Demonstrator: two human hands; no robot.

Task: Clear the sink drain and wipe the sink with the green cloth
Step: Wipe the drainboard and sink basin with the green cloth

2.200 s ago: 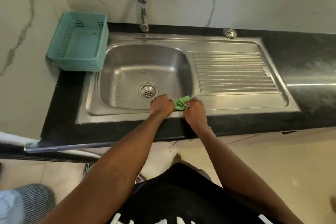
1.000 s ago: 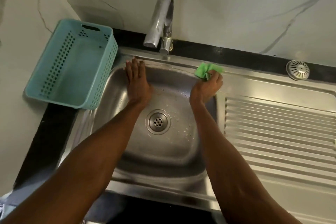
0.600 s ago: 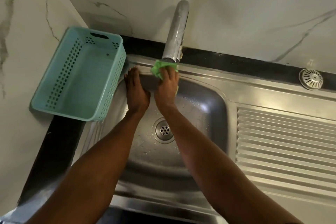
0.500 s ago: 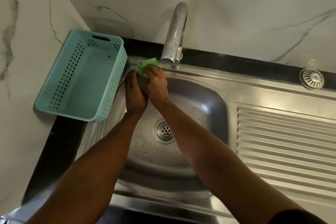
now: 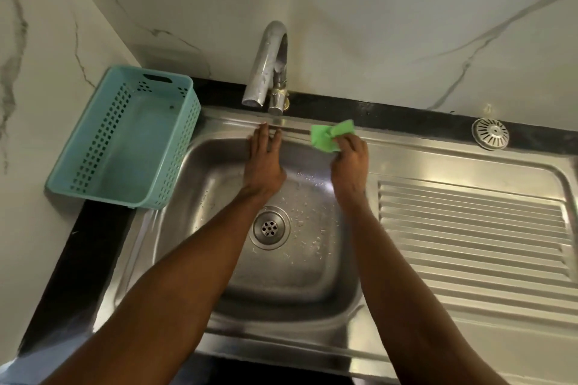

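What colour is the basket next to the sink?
The basket is light teal, seen best in the head view.

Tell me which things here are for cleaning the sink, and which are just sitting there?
For the job:
green cloth, gripped by the right hand
sink
drain
left hand, resting flat on the sink's back edge

Just lying about:
teal basket
loose strainer
tap

Black bench (image 5: 72, 259): steel sink (image 5: 438, 166) set in; teal basket (image 5: 125, 141) far left; strainer (image 5: 490, 133) far right.
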